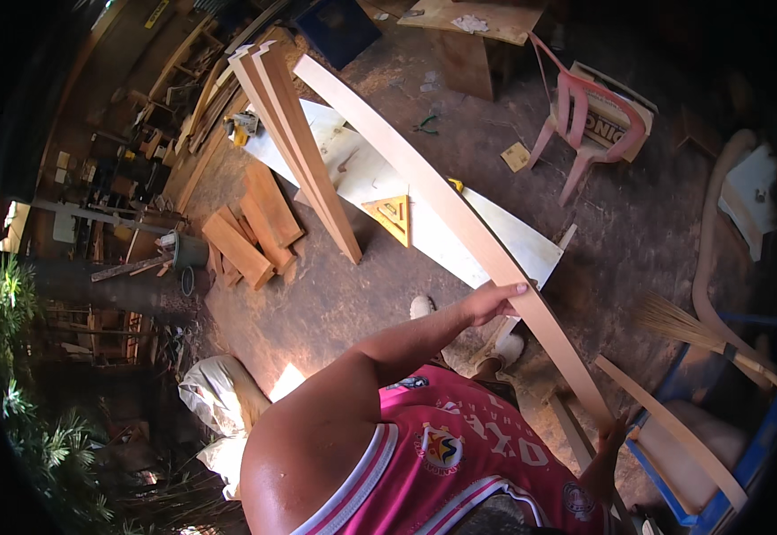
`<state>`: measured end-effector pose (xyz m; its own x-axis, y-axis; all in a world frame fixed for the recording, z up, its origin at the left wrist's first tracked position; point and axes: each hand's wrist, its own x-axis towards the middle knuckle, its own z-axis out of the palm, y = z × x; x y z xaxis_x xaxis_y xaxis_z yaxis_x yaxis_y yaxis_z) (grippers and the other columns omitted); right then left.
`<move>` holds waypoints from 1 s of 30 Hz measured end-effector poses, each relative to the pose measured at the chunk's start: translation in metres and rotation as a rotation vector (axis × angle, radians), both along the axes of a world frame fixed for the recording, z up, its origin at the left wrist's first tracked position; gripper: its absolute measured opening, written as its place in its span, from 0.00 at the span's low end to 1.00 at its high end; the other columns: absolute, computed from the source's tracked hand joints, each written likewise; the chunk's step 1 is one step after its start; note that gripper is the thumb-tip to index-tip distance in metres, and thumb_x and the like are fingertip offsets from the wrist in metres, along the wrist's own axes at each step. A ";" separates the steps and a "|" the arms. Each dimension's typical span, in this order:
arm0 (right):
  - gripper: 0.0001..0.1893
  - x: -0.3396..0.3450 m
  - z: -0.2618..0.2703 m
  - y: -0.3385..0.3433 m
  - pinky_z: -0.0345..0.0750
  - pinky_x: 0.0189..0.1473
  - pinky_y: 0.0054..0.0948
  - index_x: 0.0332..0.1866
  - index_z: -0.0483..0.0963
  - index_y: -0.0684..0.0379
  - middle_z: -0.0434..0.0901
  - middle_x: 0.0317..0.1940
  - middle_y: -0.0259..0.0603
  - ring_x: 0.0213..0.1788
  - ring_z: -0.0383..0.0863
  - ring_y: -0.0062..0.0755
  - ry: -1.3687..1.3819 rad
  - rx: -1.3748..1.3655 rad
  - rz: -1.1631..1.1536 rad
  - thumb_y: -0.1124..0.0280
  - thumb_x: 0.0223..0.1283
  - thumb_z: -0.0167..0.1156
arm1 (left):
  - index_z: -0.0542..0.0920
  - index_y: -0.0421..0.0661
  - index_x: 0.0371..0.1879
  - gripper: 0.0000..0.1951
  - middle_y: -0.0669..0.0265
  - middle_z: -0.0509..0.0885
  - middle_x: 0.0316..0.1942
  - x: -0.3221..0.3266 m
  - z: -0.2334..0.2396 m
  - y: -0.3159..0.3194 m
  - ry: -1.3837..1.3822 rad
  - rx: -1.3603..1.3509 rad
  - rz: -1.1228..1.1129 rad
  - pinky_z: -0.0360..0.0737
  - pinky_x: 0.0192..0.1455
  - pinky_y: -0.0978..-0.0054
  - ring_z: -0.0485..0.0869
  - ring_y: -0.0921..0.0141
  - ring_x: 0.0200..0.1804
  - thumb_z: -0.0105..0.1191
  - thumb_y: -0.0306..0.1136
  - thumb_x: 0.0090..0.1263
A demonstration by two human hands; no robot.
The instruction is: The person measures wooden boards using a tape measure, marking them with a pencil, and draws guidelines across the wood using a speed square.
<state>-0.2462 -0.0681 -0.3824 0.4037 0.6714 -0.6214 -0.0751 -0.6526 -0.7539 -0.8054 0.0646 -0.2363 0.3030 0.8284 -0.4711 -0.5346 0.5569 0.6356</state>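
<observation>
A long, pale wooden board slants across the view from upper left to lower right. My left hand grips its edge past the middle, thumb lying over the face. Near the board's lower end my right hand is closed around it, partly in shadow. Under the board lies a long white work surface, with a yellow speed square on its near edge. A small yellow tool, partly covered by the board, sits at the far edge. Several long wooden pieces rest across the surface's left part.
Short wooden planks are piled on the floor at left, near a yellow power tool. A pink plastic chair stands upper right. Green-handled pliers lie on the floor. At right are a broom and a blue-framed box.
</observation>
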 end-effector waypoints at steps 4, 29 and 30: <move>0.34 -0.015 0.001 0.027 0.81 0.47 0.38 0.60 0.66 0.63 0.77 0.47 0.46 0.48 0.80 0.39 -0.047 -0.151 -0.078 0.42 0.64 0.59 | 0.73 0.49 0.61 0.28 0.67 0.82 0.54 -0.022 -0.083 0.026 -0.048 -0.245 0.178 0.75 0.62 0.60 0.82 0.66 0.55 0.50 0.57 0.72; 0.36 -0.324 -0.107 0.248 0.82 0.35 0.38 0.55 0.67 0.61 0.79 0.43 0.44 0.41 0.83 0.37 -0.203 -0.171 0.213 0.39 0.56 0.65 | 0.68 0.38 0.61 0.38 0.46 0.70 0.62 -0.320 -0.237 0.057 1.678 -0.376 0.498 0.69 0.68 0.61 0.68 0.51 0.67 0.69 0.49 0.58; 0.36 -0.327 -0.105 0.255 0.82 0.34 0.36 0.54 0.67 0.62 0.79 0.43 0.45 0.41 0.83 0.36 -0.186 -0.178 0.226 0.39 0.57 0.65 | 0.68 0.37 0.61 0.36 0.49 0.73 0.59 -0.322 -0.248 0.058 1.564 -0.450 0.626 0.70 0.67 0.60 0.70 0.52 0.65 0.68 0.46 0.60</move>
<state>-0.5732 0.1864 -0.4877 0.3745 0.6446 -0.6665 0.2144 -0.7596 -0.6141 -1.1273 0.1223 -0.4842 -0.9112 0.3662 -0.1889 0.1946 0.7866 0.5861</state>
